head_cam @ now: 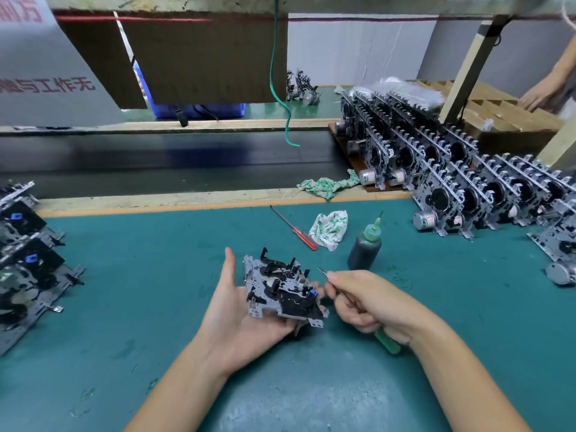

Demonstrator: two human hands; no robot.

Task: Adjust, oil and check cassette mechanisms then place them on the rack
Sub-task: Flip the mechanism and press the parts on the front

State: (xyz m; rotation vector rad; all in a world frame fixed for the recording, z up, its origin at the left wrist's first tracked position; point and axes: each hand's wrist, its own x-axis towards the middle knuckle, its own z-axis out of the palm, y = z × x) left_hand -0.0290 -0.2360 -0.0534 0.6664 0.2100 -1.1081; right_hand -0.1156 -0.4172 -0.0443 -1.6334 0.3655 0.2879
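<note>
A cassette mechanism point(280, 288), a grey metal plate with black plastic parts, lies in the palm of my left hand point(237, 316) above the green mat. The thumb stands up at its left side and fingertips show at its right edge. My right hand point(364, 302) grips a green-handled screwdriver point(388, 342). Its thin tip point(321, 270) points up and left, just off the mechanism's right edge. A dark oil bottle point(364, 247) with a green needle cap stands behind the right hand. Rows of finished mechanisms point(461, 182) stand upright on the rack at the right.
A red-handled screwdriver point(299, 233) and a patterned rag point(330, 229) lie on the mat point(156, 275). A second rag point(327, 183) sits by the black conveyor belt point(156, 160). Several mechanisms point(21, 254) are stacked at the left. Another person's hand point(539, 95) reaches over cardboard boxes at far right.
</note>
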